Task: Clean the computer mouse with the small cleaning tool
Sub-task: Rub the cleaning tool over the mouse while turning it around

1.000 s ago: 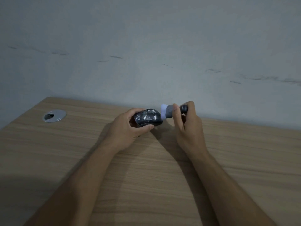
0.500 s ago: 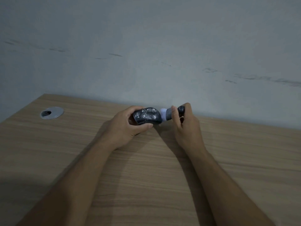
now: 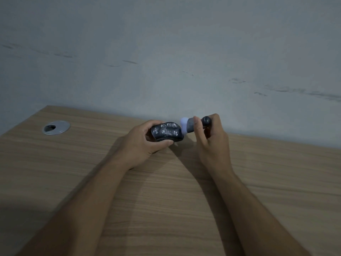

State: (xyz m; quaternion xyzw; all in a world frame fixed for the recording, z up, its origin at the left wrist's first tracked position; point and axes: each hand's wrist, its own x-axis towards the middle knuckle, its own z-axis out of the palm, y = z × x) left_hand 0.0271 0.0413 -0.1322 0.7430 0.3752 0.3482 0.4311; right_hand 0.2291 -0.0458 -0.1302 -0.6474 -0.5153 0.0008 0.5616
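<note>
Gripped the computer mouse [image 3: 167,133] in curled left hand [image 3: 145,143] fingers, well right of the desk's cable grommet [image 3: 56,127]. Pinched the small cleaning tool [image 3: 191,124] in the right hand [image 3: 210,139], pale tip touching the mouse's front. Best done with light, short strokes and a steady mouse.

Left hand [image 3: 145,143] curled in a grip, right hand [image 3: 210,139] pinching, forearms converging

Black mouse [image 3: 167,133] with white smears; pale-tipped grey tool [image 3: 190,124]
</note>
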